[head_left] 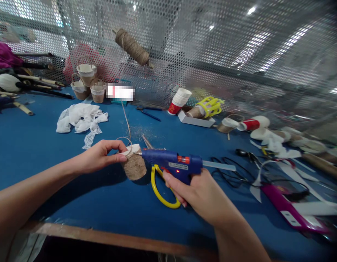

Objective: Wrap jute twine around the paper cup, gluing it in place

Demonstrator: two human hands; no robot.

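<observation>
My left hand (109, 155) pinches the rim of a small paper cup (134, 166) wrapped in brown twine. White shows at the cup's top, and it tilts above the table. Gripped in my right hand (197, 194) is a blue hot glue gun (172, 163), its red light lit and a clear glue stick poking out the back. The nozzle points left and meets the cup's side near the top. A strand of twine (126, 118) runs from the cup up towards a twine spool (132, 47). Yellow-handled scissors (157, 191) lie under the glue gun, partly hidden.
White lace (81, 118) lies at the left, with several finished twine baskets (97, 91) behind it. Stacked paper cups (179, 101) stand at the back. Black cables and a purple power strip (294, 207) occupy the right. A perforated metal screen rises behind the blue table (102, 214).
</observation>
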